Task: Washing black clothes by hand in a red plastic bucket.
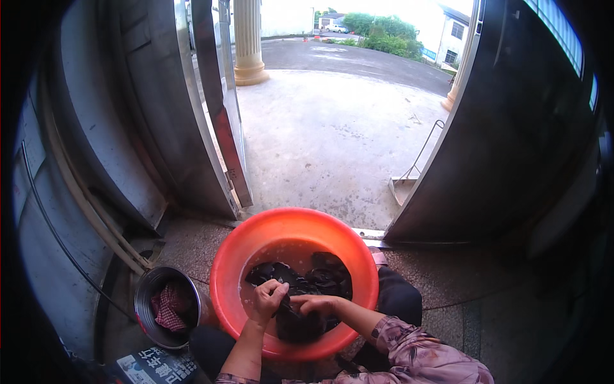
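A large orange-red plastic basin [295,218] stands on the floor before me, between my knees. Murky water [283,249] with some bubbles lies in it. Dark wet cloth [328,276] is heaped in the water, partly above the surface. My left hand [268,297] is closed in a fist on a bunched part of this cloth, over the near side of the basin. Close beside it on the right, my right hand [314,305] reaches down to the same cloth with its index finger stretched toward the left hand. Its other fingers are partly hidden, so its grip is unclear.
At left stands a metal bucket [199,307] holding a red checked cloth [169,307]. A printed bag or box [156,367] lies below it. Metal door leaves [211,120] flank the doorway. Outside, a long-handled dustpan [400,189] rests by the right door leaf [460,182].
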Tool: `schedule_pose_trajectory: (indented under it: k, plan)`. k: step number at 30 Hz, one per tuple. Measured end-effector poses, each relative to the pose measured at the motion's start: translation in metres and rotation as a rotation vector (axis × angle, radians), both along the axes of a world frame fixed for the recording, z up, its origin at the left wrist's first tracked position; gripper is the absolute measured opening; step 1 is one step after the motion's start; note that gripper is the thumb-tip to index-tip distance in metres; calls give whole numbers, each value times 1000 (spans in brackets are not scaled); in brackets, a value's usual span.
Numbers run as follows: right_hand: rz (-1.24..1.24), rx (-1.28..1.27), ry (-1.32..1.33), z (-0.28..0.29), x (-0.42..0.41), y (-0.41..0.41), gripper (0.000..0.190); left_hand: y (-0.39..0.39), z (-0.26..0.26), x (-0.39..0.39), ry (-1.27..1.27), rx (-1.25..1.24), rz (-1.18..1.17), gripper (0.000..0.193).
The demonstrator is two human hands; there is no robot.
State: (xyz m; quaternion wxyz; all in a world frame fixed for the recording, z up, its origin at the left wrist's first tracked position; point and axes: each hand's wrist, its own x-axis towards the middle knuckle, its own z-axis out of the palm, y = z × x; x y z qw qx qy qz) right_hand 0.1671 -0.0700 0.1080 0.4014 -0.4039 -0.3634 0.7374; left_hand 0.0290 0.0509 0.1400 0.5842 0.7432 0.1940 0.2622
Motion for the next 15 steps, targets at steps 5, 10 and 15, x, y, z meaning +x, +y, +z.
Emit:
schedule_pose_trajectory:
  k: [5,10,15]
  plan:
    - [-249,-76,588,-16,-4,0,49,-5,0,12,-256,-390,35,23]
    - [-623,-27,541,12,13,-1,26,-11,3,12,-198,-1065,265,40]
    - [-728,154,558,-4,30,15,35,-21,-102,-6,30,-43,90,43]
